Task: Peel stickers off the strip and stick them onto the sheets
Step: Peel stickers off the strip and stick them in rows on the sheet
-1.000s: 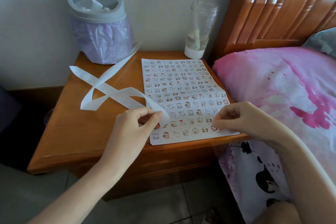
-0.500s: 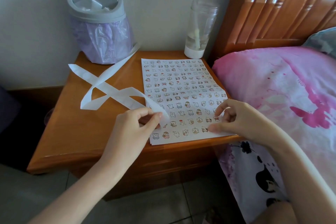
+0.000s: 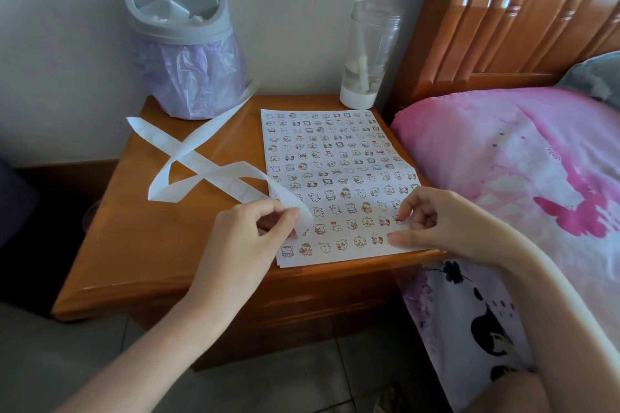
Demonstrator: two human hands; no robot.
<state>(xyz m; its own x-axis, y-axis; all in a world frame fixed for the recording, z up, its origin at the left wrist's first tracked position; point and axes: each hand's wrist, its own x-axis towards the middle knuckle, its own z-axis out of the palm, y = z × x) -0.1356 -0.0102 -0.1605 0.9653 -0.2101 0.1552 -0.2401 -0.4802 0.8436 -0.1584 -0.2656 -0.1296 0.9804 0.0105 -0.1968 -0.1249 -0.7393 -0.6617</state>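
A white sheet (image 3: 335, 157) printed with rows of small cartoon stickers lies on the wooden nightstand (image 3: 151, 245), its near edge at the front of the top. A long white sticker strip (image 3: 208, 174) loops and crosses itself to the sheet's left. My left hand (image 3: 248, 238) pinches the strip's near end between thumb and forefinger, just over the sheet's lower left part. My right hand (image 3: 443, 225) rests on the sheet's lower right corner. Its thumb presses the paper, its other fingers are bent above it, and nothing shows between them.
A grey swing-lid bin (image 3: 188, 60) with a purple bag stands at the back left of the nightstand. A clear jar (image 3: 369, 54) with a straw stands at the back right. A pink bed (image 3: 520, 161) and wooden headboard (image 3: 503, 10) adjoin on the right.
My right hand slid slightly left along the sheet's bottom rows and its fingers lifted apart from the thumb. My left hand has kept its pinch on the strip end.
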